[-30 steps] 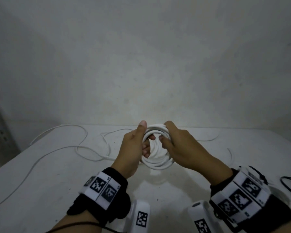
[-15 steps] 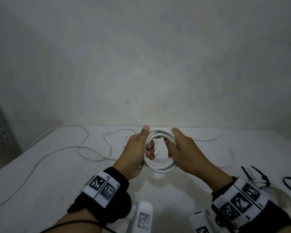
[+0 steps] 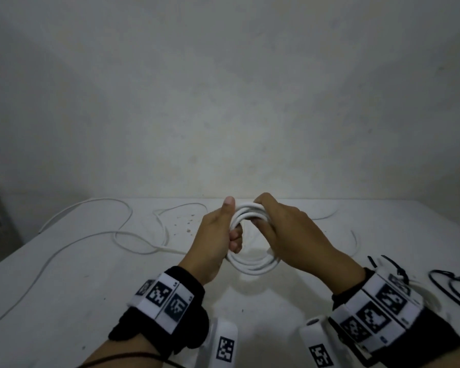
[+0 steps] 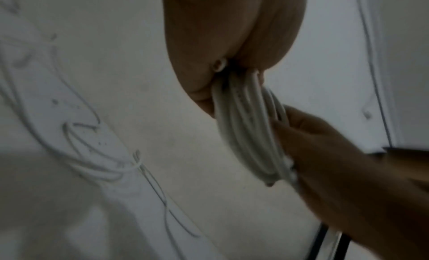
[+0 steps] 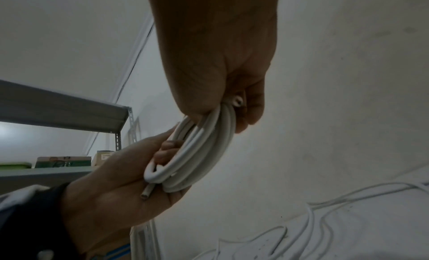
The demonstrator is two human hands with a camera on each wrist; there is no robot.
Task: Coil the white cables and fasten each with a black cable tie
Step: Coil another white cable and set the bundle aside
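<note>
A white cable coil [image 3: 252,262] of several loops hangs in the air above the white table [image 3: 72,285], held between both hands. My left hand [image 3: 218,235] grips its left side, thumb up along the loops, fingers curled through the ring. My right hand [image 3: 284,235] grips the right and top of the coil [image 5: 204,146]. A cut cable end [image 5: 146,194] lies against my left palm in the right wrist view. In the left wrist view the coil [image 4: 250,133] runs from my left fist down to my right fingers [image 4: 301,124]. Black cable ties [image 3: 446,282] lie at the right.
Loose white cables [image 3: 133,235] snake over the left and far part of the table, and a thin one [image 3: 353,243] curves at the right. A grey wall stands behind the table. A metal shelf [image 5: 69,110] with boxes shows in the right wrist view.
Both hands and the coil have shifted slightly right and down. The right hand has slid from the inner right of the ring up over its top.
</note>
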